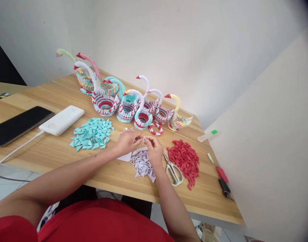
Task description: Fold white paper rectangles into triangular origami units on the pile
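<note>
My left hand point(130, 141) and my right hand point(154, 148) meet over the middle of the table, fingers pinched on a small white paper piece point(144, 138) between them. Its exact fold is too small to make out. Below them lies a pile of white folded paper triangles point(143, 164), partly covered by my right hand and wrist. A flat white paper sheet point(125, 157) shows under my left wrist. Left of the hands is a heap of turquoise folded triangles point(92, 134); to the right lies a heap of red ones point(184, 159). Scissors point(174, 171) rest beside my right wrist.
Several folded-paper swans point(105, 102) stand along the back, near the wall. A red-and-white paper ring point(156, 129) lies before them. At left are a black phone point(20, 124) and a white power bank point(63, 120) with a cable. A black object point(224, 188) sits near the right edge.
</note>
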`<state>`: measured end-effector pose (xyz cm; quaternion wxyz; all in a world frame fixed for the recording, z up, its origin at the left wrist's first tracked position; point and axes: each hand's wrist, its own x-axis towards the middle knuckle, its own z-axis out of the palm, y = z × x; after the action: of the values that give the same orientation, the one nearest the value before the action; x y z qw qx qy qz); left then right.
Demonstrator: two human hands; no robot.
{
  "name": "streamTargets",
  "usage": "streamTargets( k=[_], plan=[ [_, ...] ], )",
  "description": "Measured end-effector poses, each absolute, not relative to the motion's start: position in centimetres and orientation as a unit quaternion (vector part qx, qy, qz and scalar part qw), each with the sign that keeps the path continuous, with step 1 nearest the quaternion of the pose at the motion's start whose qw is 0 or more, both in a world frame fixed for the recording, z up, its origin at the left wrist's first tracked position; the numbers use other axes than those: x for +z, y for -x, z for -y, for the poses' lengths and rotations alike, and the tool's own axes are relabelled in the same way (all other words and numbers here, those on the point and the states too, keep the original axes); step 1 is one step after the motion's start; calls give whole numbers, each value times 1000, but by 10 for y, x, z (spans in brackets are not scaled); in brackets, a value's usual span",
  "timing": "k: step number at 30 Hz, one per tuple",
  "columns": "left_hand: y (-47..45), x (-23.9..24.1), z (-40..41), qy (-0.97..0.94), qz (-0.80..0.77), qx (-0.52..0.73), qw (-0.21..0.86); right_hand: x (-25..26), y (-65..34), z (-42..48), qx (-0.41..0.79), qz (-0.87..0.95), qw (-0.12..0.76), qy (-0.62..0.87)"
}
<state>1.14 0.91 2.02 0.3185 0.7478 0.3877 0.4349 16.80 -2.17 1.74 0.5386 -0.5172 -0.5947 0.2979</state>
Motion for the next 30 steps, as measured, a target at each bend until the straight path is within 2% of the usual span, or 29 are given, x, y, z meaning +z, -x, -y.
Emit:
streamTargets(
  k=[6, 17, 21, 24, 30],
  plan=[
    [-17, 21, -6, -680, -333, 426, 496, 16, -171, 18, 341, 557, 569, 500],
    [-15, 25, -8, -647, -364, 430, 514, 19, -169, 20, 332, 569, 556, 508],
    [-15, 21, -10, -619, -336, 433, 563, 17, -169, 20, 316, 575, 558, 507],
    [-15, 19, -11, -576, -315, 442, 611, 17, -170, 21, 286, 604, 550, 501],
    [-13, 19, -13, -509, -273, 438, 689, 22, -173, 24, 139, 722, 499, 459]
  ],
)
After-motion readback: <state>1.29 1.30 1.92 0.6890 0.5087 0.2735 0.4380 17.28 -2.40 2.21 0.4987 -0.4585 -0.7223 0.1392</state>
